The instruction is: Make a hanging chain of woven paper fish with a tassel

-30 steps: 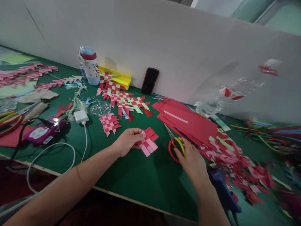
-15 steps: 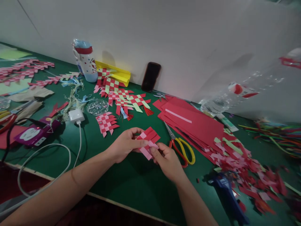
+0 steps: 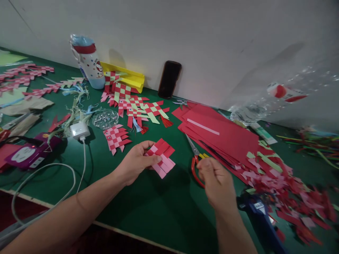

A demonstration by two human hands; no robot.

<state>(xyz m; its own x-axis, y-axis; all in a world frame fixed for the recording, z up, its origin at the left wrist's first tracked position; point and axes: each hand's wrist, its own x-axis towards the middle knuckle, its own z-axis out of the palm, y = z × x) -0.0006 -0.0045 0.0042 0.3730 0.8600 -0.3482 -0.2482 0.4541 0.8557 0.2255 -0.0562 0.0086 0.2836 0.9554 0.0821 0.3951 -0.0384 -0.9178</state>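
Between the thumb and fingers of my left hand is a woven piece of red and pink paper strips, its checkered part partly behind the thumb. My right hand is over the yellow handle of the scissors, fingers curled in; whether it grips the handle is hard to tell. The scissors lie on the green table with blades pointing up and left and the red handle showing. Left of my left hand lies a woven paper fish, pink and red.
More woven fish lie by a white bottle. A phone leans on the wall. Red sheets and paper scraps are at right, near a dark blue tool. A white charger and cable sit left.
My right hand has let go of the woven paper and moved right to the scissors. My left hand keeps hold of the paper. The view has shifted slightly.
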